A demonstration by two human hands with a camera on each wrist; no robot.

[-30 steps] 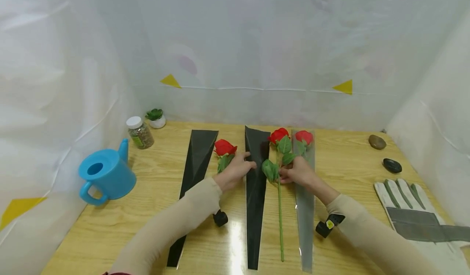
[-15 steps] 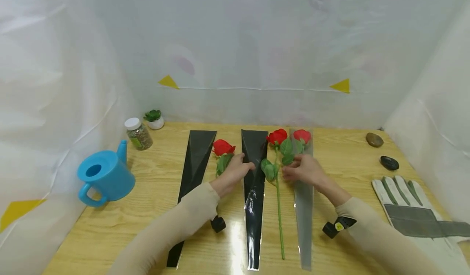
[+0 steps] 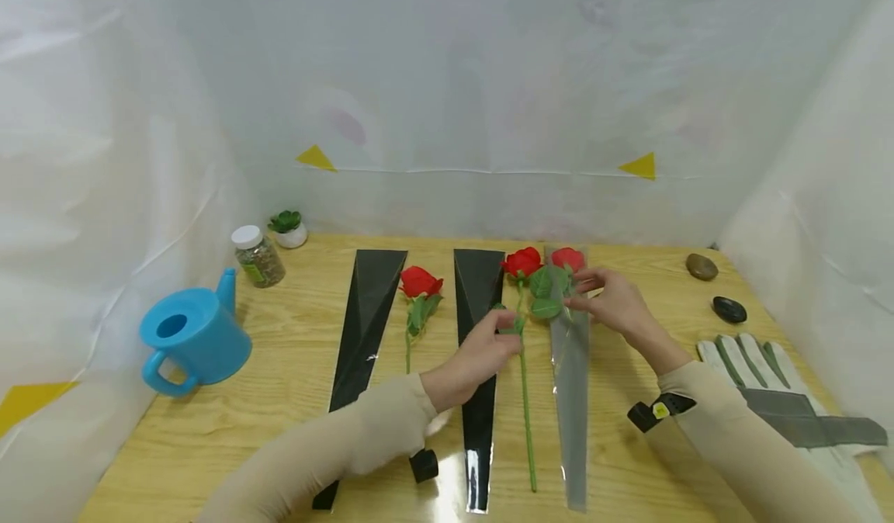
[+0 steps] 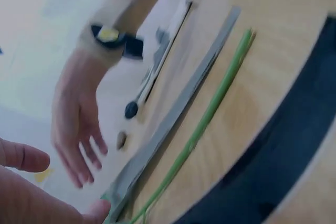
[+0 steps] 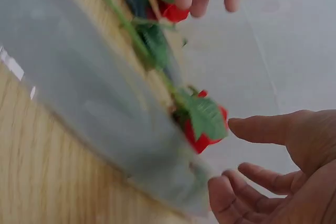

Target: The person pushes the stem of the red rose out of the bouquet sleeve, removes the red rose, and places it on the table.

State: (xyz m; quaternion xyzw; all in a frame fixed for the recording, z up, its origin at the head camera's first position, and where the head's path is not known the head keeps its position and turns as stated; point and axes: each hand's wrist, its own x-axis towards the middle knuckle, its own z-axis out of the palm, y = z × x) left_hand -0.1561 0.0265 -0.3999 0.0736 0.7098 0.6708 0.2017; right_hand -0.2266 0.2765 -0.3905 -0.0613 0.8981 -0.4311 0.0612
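Three red artificial-looking roses lie on the wooden table. My left hand (image 3: 476,358) reaches across the middle black flower sleeve (image 3: 478,275), fingertips right at the leaves and stem of the middle rose (image 3: 522,261). Thumb and fingers stand apart, and in the left wrist view that rose's green stem (image 4: 210,109) runs past them. Over the upper part of the grey translucent sleeve (image 3: 573,406) hovers my right hand (image 3: 616,304), its fingers loosely bent and holding nothing. A right-hand rose (image 3: 567,259) shows at the grey sleeve's top, its stem hidden.
The left rose (image 3: 421,281) lies beside another black sleeve (image 3: 373,298). A blue watering can (image 3: 202,337), a jar (image 3: 258,259) and a small potted succulent (image 3: 288,228) stand left. Stones (image 3: 729,309) and work gloves (image 3: 782,399) lie right; white sheeting surrounds the table.
My left hand has left the left rose and moved right to the middle rose's stem. My right hand has moved off the middle rose, rightward and up over the grey sleeve.
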